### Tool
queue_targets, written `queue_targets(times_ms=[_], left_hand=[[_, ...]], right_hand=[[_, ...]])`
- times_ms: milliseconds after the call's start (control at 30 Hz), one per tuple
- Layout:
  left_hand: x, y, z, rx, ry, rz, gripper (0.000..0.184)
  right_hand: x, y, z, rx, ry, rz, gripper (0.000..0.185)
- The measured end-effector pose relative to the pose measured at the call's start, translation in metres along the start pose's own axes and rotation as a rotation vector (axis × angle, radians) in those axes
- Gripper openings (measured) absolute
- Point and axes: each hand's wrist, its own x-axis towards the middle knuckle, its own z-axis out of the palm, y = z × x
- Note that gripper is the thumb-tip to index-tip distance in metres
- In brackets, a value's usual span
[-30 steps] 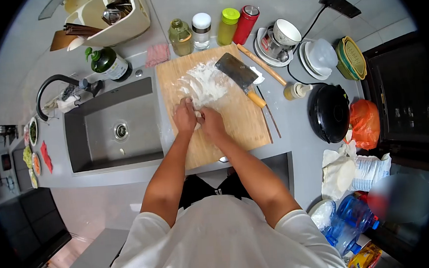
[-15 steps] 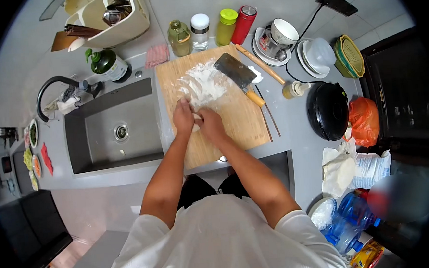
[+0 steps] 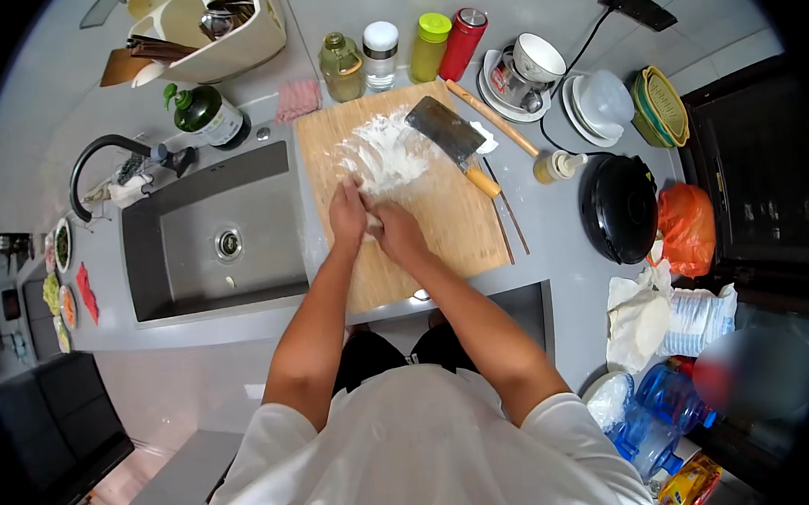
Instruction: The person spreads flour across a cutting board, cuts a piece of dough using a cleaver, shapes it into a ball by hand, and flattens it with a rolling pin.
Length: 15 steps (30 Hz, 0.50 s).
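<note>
My left hand (image 3: 348,213) and my right hand (image 3: 396,231) meet over the lower left part of a wooden board (image 3: 459,240). Between them is a small pale piece of dough (image 3: 372,223), mostly covered by the fingers. Both hands are closed around it. White flour (image 3: 389,156) is spread on the board just beyond the hands. A cleaver (image 3: 445,128) with a wooden handle lies across the board's right edge. To its right are a rolling pin (image 3: 494,119) and a pair of dark chopsticks (image 3: 508,211).
Left of the board is a sink (image 3: 191,238) with a black faucet (image 3: 106,150). Several bottles, including a red flask (image 3: 463,45), line the back. Bowls and plates (image 3: 590,111), a black round appliance (image 3: 619,210) and an orange bag (image 3: 687,231) stand on the right.
Both hands stay together on the board, with small shifts of the fingers around the dough. Less of the dough shows than half a second ago. The other objects have not moved.
</note>
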Motion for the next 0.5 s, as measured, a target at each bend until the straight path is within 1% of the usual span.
queue_targets(times_ms=[67,100,167,233,267,333,367,433,467,500], left_hand=[[-0.019,-0.019,-0.004,0.13,-0.025,0.077,0.042],[-0.032,-0.022,-0.006,0.194,-0.04,0.109,0.042],[-0.038,-0.024,-0.005,0.459,0.043,0.334,0.041],[-0.032,-0.022,-0.004,0.782,0.136,0.565,0.042],[-0.018,-0.017,-0.002,0.801,0.141,0.528,0.041],[-0.002,-0.009,0.0,0.846,0.132,0.437,0.039],[-0.007,-0.006,0.001,0.682,0.118,0.327,0.039],[-0.009,0.001,0.006,0.347,0.101,0.127,0.041],[-0.015,-0.006,0.007,-0.076,0.049,0.01,0.046],[-0.025,-0.006,0.003,-0.111,0.007,-0.029,0.046]], right_hand=[[-0.02,-0.01,-0.018,0.02,-0.056,-0.144,0.026],[-0.028,-0.012,-0.019,0.059,-0.062,-0.083,0.027],[-0.035,-0.012,-0.024,0.129,-0.065,0.044,0.029],[-0.031,-0.003,-0.008,0.0,-0.07,0.17,0.026],[-0.026,0.001,0.002,-0.061,-0.071,0.227,0.025],[-0.006,-0.008,0.003,0.014,-0.09,0.364,0.026],[0.001,-0.014,-0.002,0.051,-0.091,0.428,0.027],[-0.001,-0.014,-0.008,-0.021,0.017,0.105,0.026],[-0.007,-0.014,-0.011,-0.057,0.072,-0.049,0.026],[-0.016,-0.015,-0.018,0.001,0.03,-0.074,0.026]])
